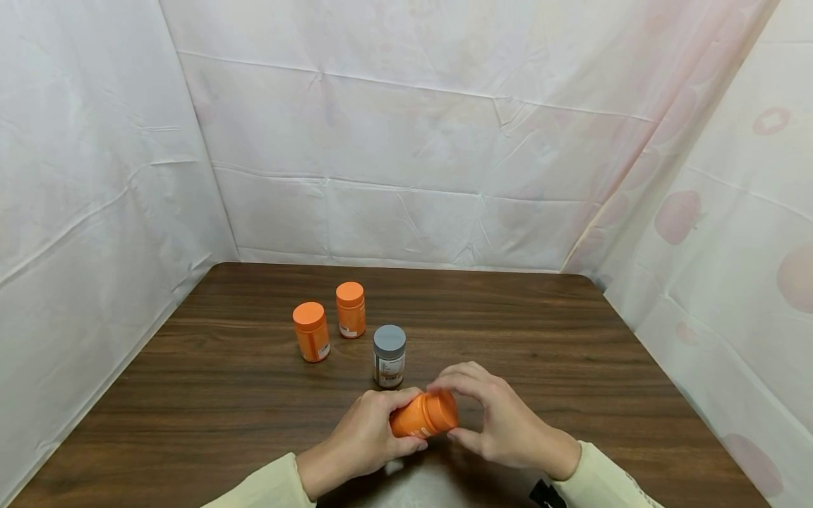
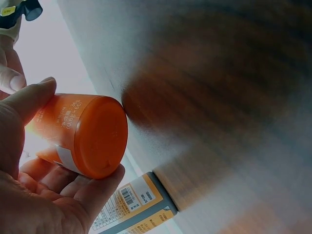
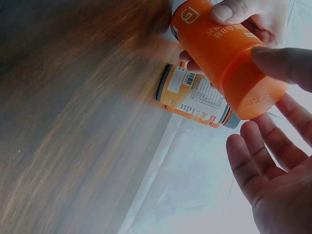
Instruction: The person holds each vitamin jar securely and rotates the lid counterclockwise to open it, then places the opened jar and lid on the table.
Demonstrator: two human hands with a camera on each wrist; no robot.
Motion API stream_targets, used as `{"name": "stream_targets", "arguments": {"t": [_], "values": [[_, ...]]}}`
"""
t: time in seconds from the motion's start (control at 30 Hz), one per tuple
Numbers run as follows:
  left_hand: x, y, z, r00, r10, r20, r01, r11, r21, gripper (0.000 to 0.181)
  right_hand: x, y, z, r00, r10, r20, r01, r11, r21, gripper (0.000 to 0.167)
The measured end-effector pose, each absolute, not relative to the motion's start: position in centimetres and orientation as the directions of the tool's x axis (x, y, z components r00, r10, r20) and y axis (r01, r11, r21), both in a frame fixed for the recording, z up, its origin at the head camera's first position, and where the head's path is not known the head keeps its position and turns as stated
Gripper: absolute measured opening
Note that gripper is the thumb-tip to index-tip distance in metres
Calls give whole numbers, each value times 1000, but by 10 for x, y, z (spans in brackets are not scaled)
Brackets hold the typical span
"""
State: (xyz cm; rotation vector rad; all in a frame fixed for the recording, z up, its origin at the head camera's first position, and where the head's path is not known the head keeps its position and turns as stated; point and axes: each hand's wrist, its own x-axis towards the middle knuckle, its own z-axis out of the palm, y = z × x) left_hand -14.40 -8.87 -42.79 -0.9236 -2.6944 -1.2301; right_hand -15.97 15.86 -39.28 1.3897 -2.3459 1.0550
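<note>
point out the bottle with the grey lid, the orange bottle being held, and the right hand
Grey-lidded bottle (image 1: 389, 365): head view, on its label.
Held orange bottle (image 3: 220, 54): right wrist view, on its side.
Right hand (image 1: 498, 416): head view, on its back.

Wood-grain table (image 1: 508, 317), lower frame: orange bottle (image 1: 312, 339) and second orange bottle (image 1: 351, 316) upright, left of centre; grey-capped bottle (image 1: 389, 360) upright, lower centre.

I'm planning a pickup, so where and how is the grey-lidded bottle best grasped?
Probably the grey-lidded bottle is best gripped round its upper body, from the right and slightly above. It stands upright, its round sides suiting thumb and fingers. Two orange bottles stand to its left and farther back; the left hand and its held bottle crowd the near side.
</note>
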Motion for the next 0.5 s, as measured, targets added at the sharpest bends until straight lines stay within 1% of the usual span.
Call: {"name": "stream_targets", "arguments": {"t": [0.07, 0.2, 0.33, 0.5], "values": [[-144, -89, -428, -823, 501, 269, 530, 506, 680, 45, -159, 159, -393, -553, -662, 506, -818, 314, -482, 61], [-144, -88, -428, -822, 503, 267, 529, 501, 685, 43, -157, 159, -395, -629, -612, 479, -767, 387, -512, 51], [-144, -88, -428, -823, 503, 265, 526, 497, 690, 43, -157, 159, -396, -686, -570, 453, -723, 456, -519, 44], [-144, -87, -428, -820, 503, 272, 532, 496, 687, 41, -157, 158, -397, -743, -539, 397, -664, 517, -540, 42]]}}
